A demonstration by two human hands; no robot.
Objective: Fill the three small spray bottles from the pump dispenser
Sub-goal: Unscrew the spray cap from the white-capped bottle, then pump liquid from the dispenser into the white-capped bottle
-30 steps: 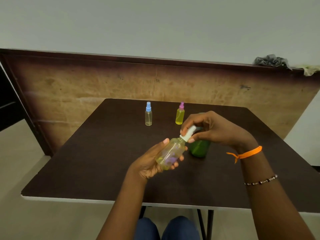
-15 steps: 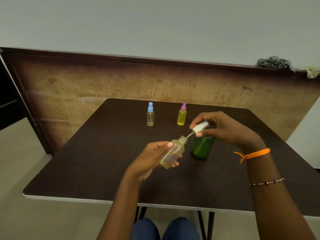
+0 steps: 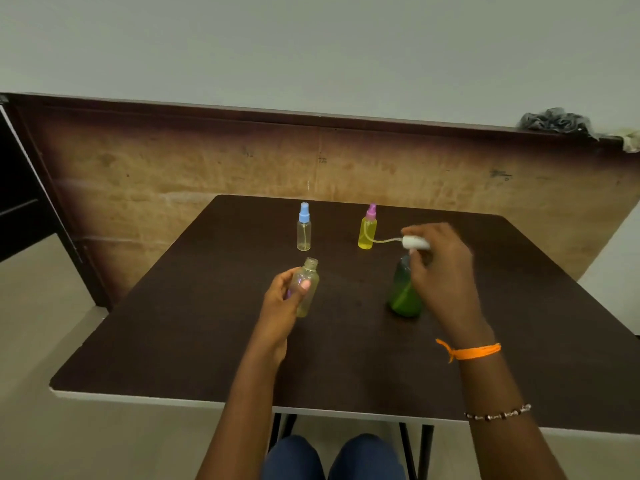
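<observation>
Left hand (image 3: 287, 299) grips a small clear plastic bottle (image 3: 306, 289), neck uncapped, held roughly upright above the dark brown tabletop (image 3: 180, 341); fingers curl round its body, thumb across the front. Pale yellowish liquid sits in the lower part, level hard to read.

Right hand (image 3: 440, 268) pinches the white spray cap (image 3: 415, 242), its thin dip tube (image 3: 382, 241) trailing out leftward in the air. A second ago this cap sat on the clear bottle's neck; half a second ago it was lifting out, tube partly inside. Now cap and bottle are well apart, the tube fully free.

Dark green pump-dispenser bottle (image 3: 403, 292) stands on the table directly behind the right hand, its top hidden by the fingers. Blue-capped clear spray bottle (image 3: 303, 230) and pink-capped yellow spray bottle (image 3: 367, 230) stand capped toward the far side, well apart from each other.

Judgement: opening step done for this bottle; the neck is ready to take liquid. Next comes parking the cap, then bringing the open neck under the dispenser nozzle. Risk: drips from the wet tube.
</observation>
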